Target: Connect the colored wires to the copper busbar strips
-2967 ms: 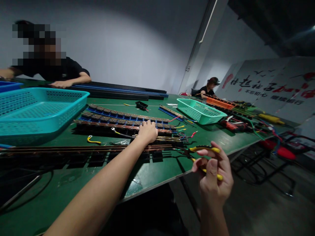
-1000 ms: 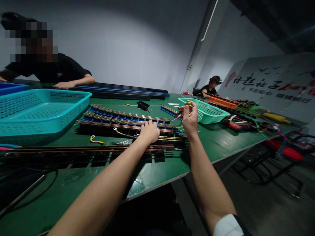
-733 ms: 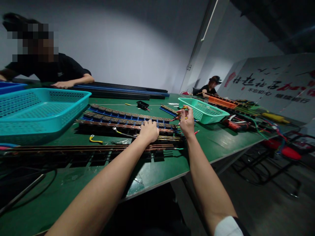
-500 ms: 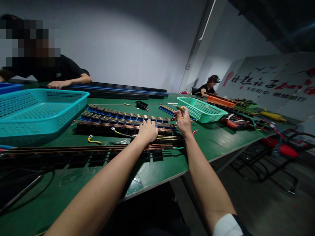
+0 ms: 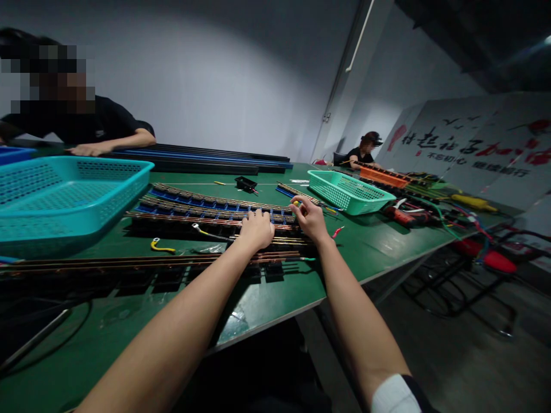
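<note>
Rails [image 5: 185,219]: narrow lengths topped with metal strips lie on the green table [image 5: 387,244], running from the hands toward nine and ten o'clock.
Left hand [image 5: 258,230]: fingers bend over the rails near their three-o'clock ends; whether it clenches or merely presses cannot be told.
Right hand [image 5: 311,220]: between the left hand's two and three o'clock, near but apart, it grasps pliers [image 5: 297,203]; only a spot of yellow handle shows, the tips hidden.
Work in hand: apparently plier work at the rail ends, one hand steadying.
Next move: seems to call for a still left hand and careful aim of the tips.
Green basket [image 5: 350,201]: at the right hand's two o'clock; a red-tipped wire [image 5: 338,232] lies at its four.
Change: compared with one second ago, the right hand has shifted toward eight o'clock, away from the basket; the left holds its place.
</note>
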Available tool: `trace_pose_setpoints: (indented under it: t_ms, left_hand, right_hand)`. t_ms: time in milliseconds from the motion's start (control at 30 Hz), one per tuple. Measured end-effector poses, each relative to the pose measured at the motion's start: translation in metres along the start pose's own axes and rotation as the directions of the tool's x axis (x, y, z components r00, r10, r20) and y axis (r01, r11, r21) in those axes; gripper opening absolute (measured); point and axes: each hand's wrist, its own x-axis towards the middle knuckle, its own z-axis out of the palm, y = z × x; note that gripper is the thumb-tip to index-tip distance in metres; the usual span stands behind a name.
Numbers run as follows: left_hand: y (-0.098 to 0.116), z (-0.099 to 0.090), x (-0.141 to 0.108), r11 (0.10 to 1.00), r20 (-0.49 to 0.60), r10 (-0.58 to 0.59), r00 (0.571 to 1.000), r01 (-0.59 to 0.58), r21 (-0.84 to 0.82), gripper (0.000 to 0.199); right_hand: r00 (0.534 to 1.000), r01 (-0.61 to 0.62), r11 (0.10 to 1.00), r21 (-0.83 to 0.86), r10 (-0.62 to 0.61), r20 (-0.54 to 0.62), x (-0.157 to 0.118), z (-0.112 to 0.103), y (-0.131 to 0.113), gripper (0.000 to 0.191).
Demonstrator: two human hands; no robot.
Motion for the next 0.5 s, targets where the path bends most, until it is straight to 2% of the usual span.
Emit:
trace_pose_setpoints:
  t_ms: [100,333,500]
  left_hand:
    - [0.0006,-0.0007,-0.0006,1.0,0.003,-0.001,1.0,0.001,0.002,0.041]
    - [0.0008,-0.0019,-0.002,1.0,0.007,-0.003,1.0,0.002,0.003,0.041]
    - [0.0009,-0.0031,-0.0026,1.0,0.011,-0.008,1.0,0.008,0.008,0.041]
  right_hand:
    - [0.995,0.034,0.996,-0.077,-0.027,0.094,-0.0021,0.0018,-0.0001,0.033]
    - [0.973,0.075,0.986,-0.146,-0.041,0.228,-0.0058,0.0032,-0.0017,0.031]
    - [0.969,0.1,0.985,-0.139,-0.065,0.237,-0.0067,0.0042,-0.0015,0.033]
